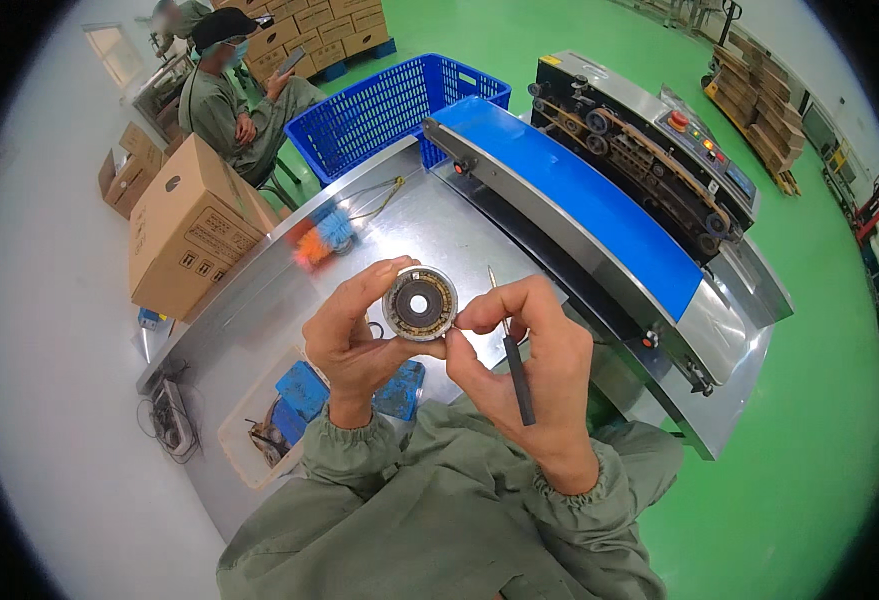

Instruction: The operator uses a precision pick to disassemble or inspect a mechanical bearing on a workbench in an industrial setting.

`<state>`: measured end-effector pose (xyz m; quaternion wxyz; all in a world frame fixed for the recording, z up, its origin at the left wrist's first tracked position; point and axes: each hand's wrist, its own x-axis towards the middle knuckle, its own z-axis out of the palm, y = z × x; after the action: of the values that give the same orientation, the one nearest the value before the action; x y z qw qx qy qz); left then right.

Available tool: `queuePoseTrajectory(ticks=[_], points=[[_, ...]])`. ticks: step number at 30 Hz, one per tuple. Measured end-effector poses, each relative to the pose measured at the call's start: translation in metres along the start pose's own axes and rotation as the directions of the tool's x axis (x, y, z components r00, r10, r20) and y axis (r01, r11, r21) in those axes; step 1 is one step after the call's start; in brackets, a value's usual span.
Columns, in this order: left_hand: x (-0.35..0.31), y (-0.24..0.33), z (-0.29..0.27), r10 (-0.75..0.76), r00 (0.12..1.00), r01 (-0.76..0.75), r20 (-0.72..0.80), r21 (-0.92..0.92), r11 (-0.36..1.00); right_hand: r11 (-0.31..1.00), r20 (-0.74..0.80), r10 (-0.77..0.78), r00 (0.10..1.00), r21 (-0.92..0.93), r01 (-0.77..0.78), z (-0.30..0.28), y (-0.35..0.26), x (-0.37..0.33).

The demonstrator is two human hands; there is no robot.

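Observation:
My left hand [351, 335] grips a round metal part [419, 303] by its rim, thumb below and fingers above. The part has a silver outer ring, a dark inner disc with a bright centre hole, and brownish grime between them. My right hand [534, 360] holds a slim screwdriver [519, 378] with a black handle, its metal tip pointing up and away. The right thumb and forefinger pinch at the part's right edge; whether a small piece is between them is too small to tell. Both hands are above a steel table [419, 215].
A belt machine with a blue belt [569, 190] stands to the right. Behind the table are a blue crate [389, 110] and a seated person [224, 110]. Cardboard box [194, 230], orange-and-blue brush-like item [324, 240], pale tray [242, 455] and blue blocks [397, 392] lie left and near.

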<state>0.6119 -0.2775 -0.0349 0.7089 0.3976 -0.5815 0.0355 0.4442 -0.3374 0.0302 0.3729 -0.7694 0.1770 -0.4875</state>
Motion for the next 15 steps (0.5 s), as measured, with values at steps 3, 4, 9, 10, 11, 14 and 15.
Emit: queuePoseTrajectory(ticks=[3,4,9,10,11,14,15], points=[[-0.0003,0.0014,0.0006,0.007,1.0,-0.007,-0.008,0.01,1.0,1.0,-0.002,-0.001,1.0,-0.009,0.001,0.0005,-0.0008,-0.0001],[-0.0006,0.0015,0.0005,0.013,1.0,-0.013,-0.009,0.006,1.0,1.0,0.0,0.003,1.0,-0.007,-0.003,0.001,-0.0012,0.0001],[-0.002,0.001,0.002,0.002,1.0,-0.002,-0.009,0.002,1.0,0.997,-0.006,0.061,0.998,0.044,-0.06,0.0042,-0.0001,0.0002],[-0.0025,0.0013,0.0025,-0.002,1.0,0.002,-0.014,0.004,1.0,0.996,-0.002,0.071,0.997,0.048,-0.071,0.0051,0.0008,0.0001],[-0.0033,0.0007,0.0031,-0.004,1.0,0.004,-0.014,0.005,1.0,0.995,0.002,0.082,0.997,0.052,-0.082,0.0058,0.0017,0.0001],[-0.0045,-0.0006,0.0039,-0.018,0.999,0.016,-0.051,-0.039,0.999,0.995,0.018,0.094,0.995,0.017,-0.094,0.0054,0.003,0.0009],[-0.0045,-0.0015,0.0038,-0.023,0.999,0.021,-0.041,-0.044,0.999,0.995,0.018,0.096,0.995,0.016,-0.096,0.0057,0.0034,0.0015]])
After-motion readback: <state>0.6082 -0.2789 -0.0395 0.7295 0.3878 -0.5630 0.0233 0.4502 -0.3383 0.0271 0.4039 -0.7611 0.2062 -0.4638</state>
